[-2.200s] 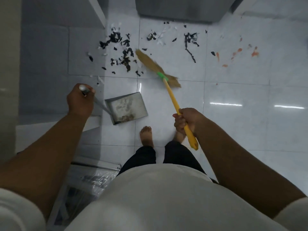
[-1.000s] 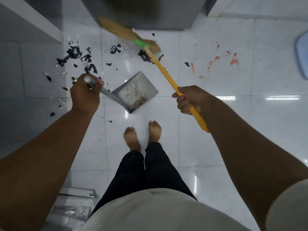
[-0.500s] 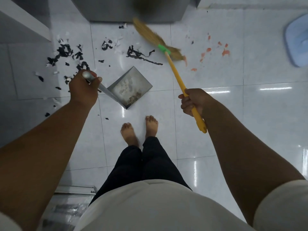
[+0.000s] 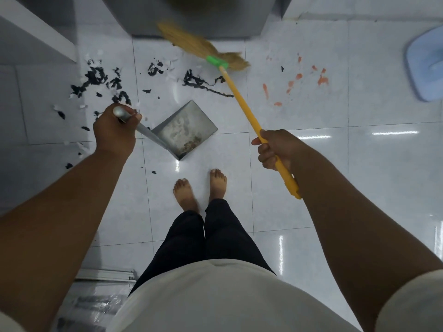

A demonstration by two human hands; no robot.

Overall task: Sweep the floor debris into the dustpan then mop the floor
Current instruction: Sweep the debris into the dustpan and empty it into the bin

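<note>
My left hand (image 4: 115, 133) grips the metal handle of a grey dustpan (image 4: 185, 129), whose open mouth faces up and right on the white tiles; some dust lies inside it. My right hand (image 4: 275, 149) grips the yellow handle of a broom (image 4: 242, 97). Its straw head (image 4: 191, 44) is blurred and lies beyond the dustpan near a grey cabinet. Black and white scraps (image 4: 100, 80) are scattered left of and beyond the dustpan, with a long black strip (image 4: 203, 86) just past its mouth. Orange scraps (image 4: 296, 82) lie to the right.
A grey cabinet base (image 4: 196, 17) stands at the top centre. A white ledge (image 4: 40, 29) runs along the upper left. A light blue object (image 4: 424, 65) sits at the right edge. My bare feet (image 4: 199, 190) stand just behind the dustpan. A clear plastic-covered item (image 4: 96, 300) lies at bottom left.
The broom head has swung up and to the left, from near the orange scraps toward the cabinet. The dustpan and my left hand have stayed about where they were.
</note>
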